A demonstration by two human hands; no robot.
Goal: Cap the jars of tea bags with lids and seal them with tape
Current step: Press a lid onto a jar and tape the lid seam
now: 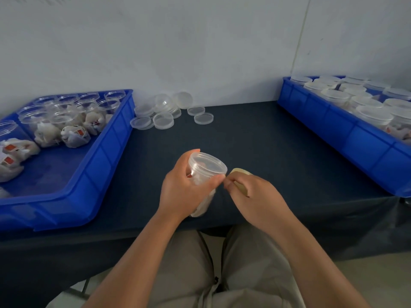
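My left hand (184,192) grips a clear capped jar of tea bags (205,168), tilted with its lid facing away and to the right, above the table's front edge. Its thumb presses near the lid's rim. My right hand (253,194) holds a roll of pale tape (241,173) just to the right of the jar, fingertips almost touching the left thumb at the rim. Any tape strip between them is too thin to see.
A blue bin (106,152) on the left holds several open jars of tea bags. Loose clear lids (164,120) lie at the back by the wall. A blue bin (347,130) on the right holds several capped jars. Dark cloth covers the table (266,141).
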